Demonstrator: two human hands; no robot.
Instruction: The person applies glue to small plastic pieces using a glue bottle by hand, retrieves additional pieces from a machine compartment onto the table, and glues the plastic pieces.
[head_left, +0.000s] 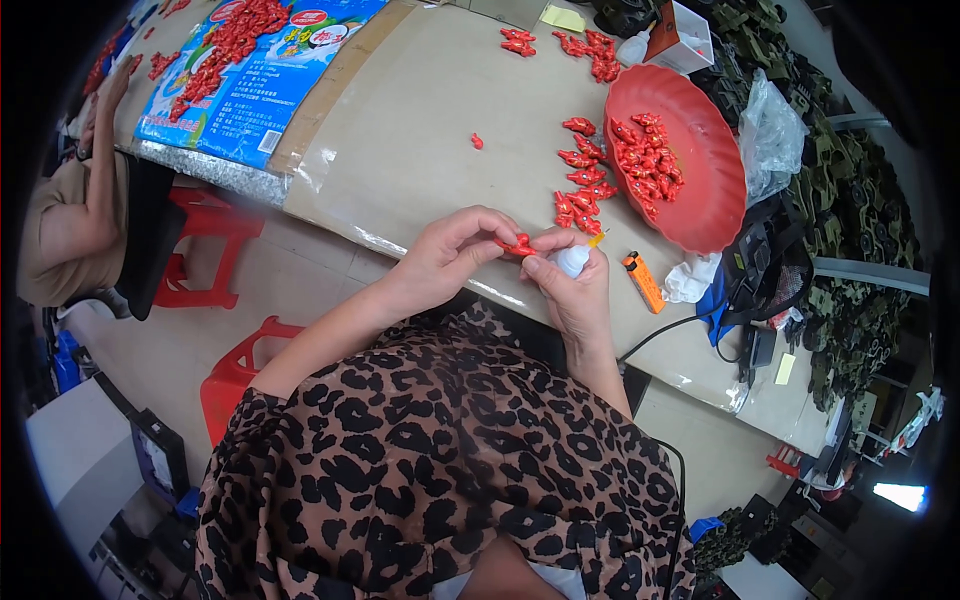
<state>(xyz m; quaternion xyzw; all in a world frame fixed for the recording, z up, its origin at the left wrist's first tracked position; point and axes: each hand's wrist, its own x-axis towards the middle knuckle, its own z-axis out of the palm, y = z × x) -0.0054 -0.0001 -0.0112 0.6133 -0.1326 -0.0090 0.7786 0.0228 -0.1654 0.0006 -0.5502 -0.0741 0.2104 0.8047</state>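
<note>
Red plastic piece [519, 244] sits pinched between the fingertips of the left hand [450, 255], just above the near edge of the counter [420, 140]. Right hand [575, 290] is curled around a small white bottle [573, 260] with a yellow nozzle, its thumb touching the piece. Beyond them lies a cluster of loose red pieces [583, 180], beside a red tray [700, 190] holding more. An orange lighter [643, 281] rests just right of the bottle.
</note>
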